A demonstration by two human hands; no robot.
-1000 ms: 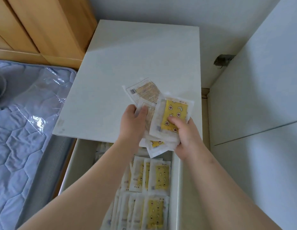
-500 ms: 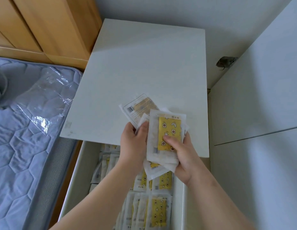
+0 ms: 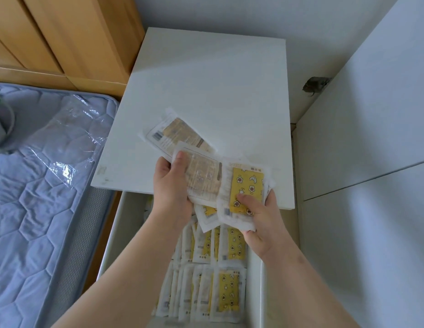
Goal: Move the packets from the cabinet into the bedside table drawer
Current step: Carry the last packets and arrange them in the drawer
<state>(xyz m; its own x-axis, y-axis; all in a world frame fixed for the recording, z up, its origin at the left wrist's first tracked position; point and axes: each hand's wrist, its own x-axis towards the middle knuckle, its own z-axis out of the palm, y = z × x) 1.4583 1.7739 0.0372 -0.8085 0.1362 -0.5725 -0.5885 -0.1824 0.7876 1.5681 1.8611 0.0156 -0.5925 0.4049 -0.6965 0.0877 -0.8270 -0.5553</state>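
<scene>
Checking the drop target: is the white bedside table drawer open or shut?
Open. The white drawer is pulled out from under the white tabletop, and rows of yellow-patterned plastic packets show inside it.

We see the packets (image 3: 202, 179) in the left hand (image 3: 172, 192) and right hand (image 3: 265, 223) as frosted, crinkly plastic film over yellow and tan printed inserts. Beyond the hands the bedside table top (image 3: 206, 86) is smooth matt white, as is the drawer wall (image 3: 121, 233) below them. Left of the left hand we find a quilted cloth mattress (image 3: 28, 221) under a glossy, wrinkled clear plastic sheet (image 3: 71, 138), and satin wood panels (image 3: 64, 36). Right of the right hand, the cabinet door (image 3: 362, 150) is matt white.
</scene>
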